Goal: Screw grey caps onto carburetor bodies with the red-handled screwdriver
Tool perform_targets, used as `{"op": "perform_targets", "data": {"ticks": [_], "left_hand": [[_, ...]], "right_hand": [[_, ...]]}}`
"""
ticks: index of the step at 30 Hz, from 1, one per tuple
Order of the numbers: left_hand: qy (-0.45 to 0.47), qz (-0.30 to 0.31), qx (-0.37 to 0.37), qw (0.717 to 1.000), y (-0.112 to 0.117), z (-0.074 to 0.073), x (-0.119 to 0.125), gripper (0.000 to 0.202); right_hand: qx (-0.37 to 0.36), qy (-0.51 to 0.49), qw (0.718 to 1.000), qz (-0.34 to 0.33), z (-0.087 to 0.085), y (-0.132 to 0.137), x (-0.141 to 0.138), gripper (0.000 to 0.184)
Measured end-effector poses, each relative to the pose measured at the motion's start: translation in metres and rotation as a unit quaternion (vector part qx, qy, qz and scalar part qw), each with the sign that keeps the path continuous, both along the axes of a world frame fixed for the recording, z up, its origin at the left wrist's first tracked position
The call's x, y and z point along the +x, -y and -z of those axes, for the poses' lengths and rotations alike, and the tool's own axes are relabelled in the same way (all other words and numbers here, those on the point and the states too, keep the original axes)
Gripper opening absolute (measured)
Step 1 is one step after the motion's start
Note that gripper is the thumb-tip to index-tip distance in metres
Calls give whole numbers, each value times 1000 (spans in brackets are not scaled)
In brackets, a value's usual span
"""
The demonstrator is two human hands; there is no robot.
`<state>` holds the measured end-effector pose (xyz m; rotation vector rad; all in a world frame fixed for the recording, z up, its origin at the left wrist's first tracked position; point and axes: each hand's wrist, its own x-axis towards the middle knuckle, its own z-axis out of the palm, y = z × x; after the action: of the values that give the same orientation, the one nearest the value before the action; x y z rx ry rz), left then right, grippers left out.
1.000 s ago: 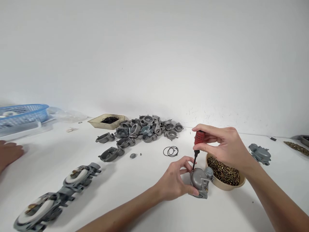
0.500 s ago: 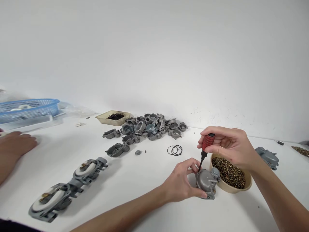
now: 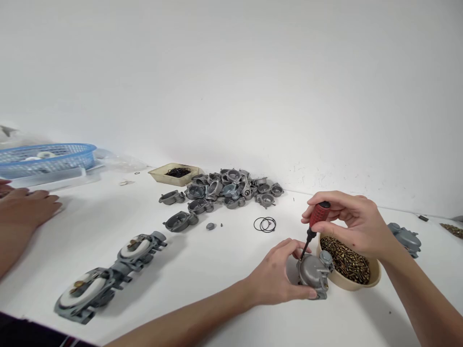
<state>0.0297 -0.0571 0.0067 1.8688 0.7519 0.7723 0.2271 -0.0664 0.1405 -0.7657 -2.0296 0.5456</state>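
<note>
My left hand [image 3: 280,277] is closed around a small grey metal carburetor part [image 3: 314,273] that rests on the white table [image 3: 217,270]. My right hand [image 3: 352,224] pinches the red handle of a small screwdriver [image 3: 315,222]. The screwdriver is tilted, with its black tip down on the top left of the grey part. A tan bowl [image 3: 376,277] full of small brass screws stands just right of the part, under my right hand.
A pile of grey metal covers [image 3: 227,189] and a tan tray of black rings [image 3: 176,172] lie at the back. Black O-rings [image 3: 265,224] lie near them. Two carburetor bodies [image 3: 108,277] sit front left. Another person's hand [image 3: 25,209] rests by a blue basket [image 3: 47,156].
The view has shifted, so everything sits a little further right and lower. The screwdriver has tilted slightly in my right hand. The other person's hand has come further into view at the left.
</note>
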Motion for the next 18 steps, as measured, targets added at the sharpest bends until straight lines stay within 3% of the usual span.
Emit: {"op": "perform_targets", "data": {"ticks": [6,10,13,16,18], "left_hand": [[-42,3,-17,999,1,-2,1,71],[-7,13,-58,998,3,3,2,58],[9,-18,72,997,-1,9,0,55],[11,-16,260,965,-9,12,-5,53],[1,-25,302,953,-13,13,-8,51]], "right_hand": [[17,70,995,69,-10,3,22,14],[-20,15,996,86,1,12,38,18],[-39,-61,991,117,16,27,50,23],[-44,-123,975,180,31,43,60,28],[-65,-152,963,214,43,49,65,33]]}}
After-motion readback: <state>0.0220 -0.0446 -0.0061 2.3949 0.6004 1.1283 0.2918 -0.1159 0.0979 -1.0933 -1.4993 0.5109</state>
